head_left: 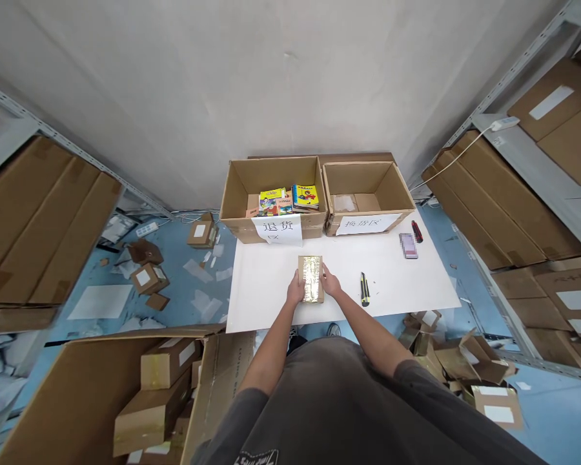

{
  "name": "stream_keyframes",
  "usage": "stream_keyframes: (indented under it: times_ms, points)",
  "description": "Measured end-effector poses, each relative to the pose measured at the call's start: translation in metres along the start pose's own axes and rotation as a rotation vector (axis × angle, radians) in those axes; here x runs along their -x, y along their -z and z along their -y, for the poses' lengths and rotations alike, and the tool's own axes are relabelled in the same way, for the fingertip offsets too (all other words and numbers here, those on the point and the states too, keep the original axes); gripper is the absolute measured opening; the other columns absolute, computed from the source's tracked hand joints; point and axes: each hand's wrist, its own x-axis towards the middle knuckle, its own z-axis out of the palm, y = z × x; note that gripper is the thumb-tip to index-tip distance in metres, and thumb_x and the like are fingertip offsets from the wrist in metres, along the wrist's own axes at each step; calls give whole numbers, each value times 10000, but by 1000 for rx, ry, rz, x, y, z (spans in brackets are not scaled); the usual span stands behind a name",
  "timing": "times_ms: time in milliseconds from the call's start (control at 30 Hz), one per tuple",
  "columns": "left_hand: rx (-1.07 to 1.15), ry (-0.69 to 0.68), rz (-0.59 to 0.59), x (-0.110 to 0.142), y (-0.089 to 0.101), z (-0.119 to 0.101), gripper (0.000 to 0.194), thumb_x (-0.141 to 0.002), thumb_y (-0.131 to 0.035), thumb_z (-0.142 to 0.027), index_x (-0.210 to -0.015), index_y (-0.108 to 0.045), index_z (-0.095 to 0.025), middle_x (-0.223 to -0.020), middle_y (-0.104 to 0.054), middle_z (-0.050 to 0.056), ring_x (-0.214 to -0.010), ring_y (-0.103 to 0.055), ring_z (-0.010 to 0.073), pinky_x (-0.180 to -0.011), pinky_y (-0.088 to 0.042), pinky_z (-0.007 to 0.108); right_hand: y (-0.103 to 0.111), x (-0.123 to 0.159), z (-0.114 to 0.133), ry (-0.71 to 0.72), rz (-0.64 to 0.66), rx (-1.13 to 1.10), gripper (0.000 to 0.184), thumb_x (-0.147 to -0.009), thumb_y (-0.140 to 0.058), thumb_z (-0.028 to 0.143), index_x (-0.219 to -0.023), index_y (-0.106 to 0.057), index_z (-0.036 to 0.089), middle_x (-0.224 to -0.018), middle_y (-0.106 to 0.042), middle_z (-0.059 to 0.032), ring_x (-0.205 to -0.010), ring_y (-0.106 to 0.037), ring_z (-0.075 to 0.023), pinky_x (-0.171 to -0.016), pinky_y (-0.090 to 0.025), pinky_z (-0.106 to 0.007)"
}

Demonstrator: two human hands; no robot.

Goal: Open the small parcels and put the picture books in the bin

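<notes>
A small cardboard box point(312, 279) with shiny tape along its top is between my hands, over the front part of the white table point(264, 284). My left hand point(295, 288) is closed on its left side, and my right hand point(330, 282) grips the right side. To the right of my right hand lies a black and yellow utility knife point(365, 289). Behind the small box stand two open cartons. The left carton point(232, 194) holds several colourful books point(275, 201); the right carton point(397, 187) has a pale flat piece on its bottom.
A red utility knife point(417, 232) and a blurred phone-like object point(408, 246) lie at the table's right. A large carton point(91, 387) of boxes stands at lower left. Shelves of cartons point(503, 200) flank both sides. Opened boxes point(479, 358) and paper scraps litter the blue floor.
</notes>
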Motion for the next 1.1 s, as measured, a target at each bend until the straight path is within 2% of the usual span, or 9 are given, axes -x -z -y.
stream_keyframes:
  times_ms: [167, 233, 333, 467, 667, 767, 933, 1033, 1100]
  points:
    - [63, -30, 69, 38, 4, 34, 942, -867, -692, -538, -1653, -251, -264, -1664, -380, 125, -1428, -503, 322, -1120, -468, 451, -19, 49, -35, 202, 8, -46, 836, -886, -577, 219, -1661, -267, 257, -1628, -441, -79, -1314, -601, -274, -1084, -506, -408]
    - [39, -103, 143, 54, 3, 42, 1058, -792, -779, -480, -1662, -213, -276, -1670, -376, 104, -1484, -434, 324, -1163, -433, 471, -28, 68, -44, 218, 58, -38, 897, -835, -582, 152, -1661, -260, 288, -1602, -483, -49, -1337, -590, -268, -1081, -508, -401]
    - [-1, -150, 120, 63, 5, 35, 950, -839, -719, -449, -1651, -254, -282, -1613, -471, 91, -1439, -494, 311, -1151, -448, 503, -30, 79, -39, 181, 38, -13, 846, -873, -545, 143, -1653, -274, 329, -1465, -630, -26, -1240, -661, -269, -1025, -532, -396]
    - [10, -164, -36, 45, 22, 0, 659, -952, -583, -502, -1560, -470, -274, -1408, -673, 82, -1269, -641, 276, -1058, -534, 450, 1, 61, -11, 188, -95, -4, 627, -1012, -482, 304, -1626, -353, 333, -1266, -744, -34, -1086, -721, -264, -957, -536, -360]
    - [-11, -129, -56, 12, 32, -29, 747, -946, -585, -571, -1600, -399, -264, -1539, -565, 76, -1333, -600, 289, -1069, -522, 413, 34, 15, 20, 103, -82, -36, 611, -1064, -401, 406, -1652, -294, 275, -970, -781, -30, -861, -734, -238, -809, -539, -311]
    - [26, -40, -78, 5, 26, -27, 722, -956, -564, -597, -1579, -432, -257, -1538, -566, 83, -1340, -597, 287, -1102, -492, 421, 22, 7, 24, 74, -131, -80, 626, -1072, -349, 411, -1668, -243, 247, -1051, -773, -58, -894, -738, -238, -836, -551, -327]
    - [202, -111, -85, 19, 17, -7, 842, -933, -608, -523, -1650, -257, -256, -1656, -402, 99, -1444, -499, 276, -1150, -457, 415, -18, 29, 15, 320, -208, -122, 721, -935, -487, 246, -1638, -328, 276, -1580, -493, -71, -1396, -532, -253, -1086, -505, -398]
    - [160, -241, -69, 36, 11, 4, 938, -880, -659, -413, -1668, -170, -270, -1705, -304, 82, -1536, -360, 272, -1216, -384, 439, -32, 50, 6, 324, -225, -114, 716, -901, -465, 176, -1605, -398, 285, -1552, -515, -67, -1416, -511, -243, -1122, -491, -425]
    - [68, -292, -94, 45, 11, 2, 885, -880, -648, -369, -1656, -236, -262, -1686, -344, 84, -1555, -317, 279, -1252, -325, 461, -29, 59, 6, 314, -256, -114, 669, -945, -427, 187, -1607, -397, 273, -1461, -591, -92, -1343, -573, -243, -1110, -502, -429]
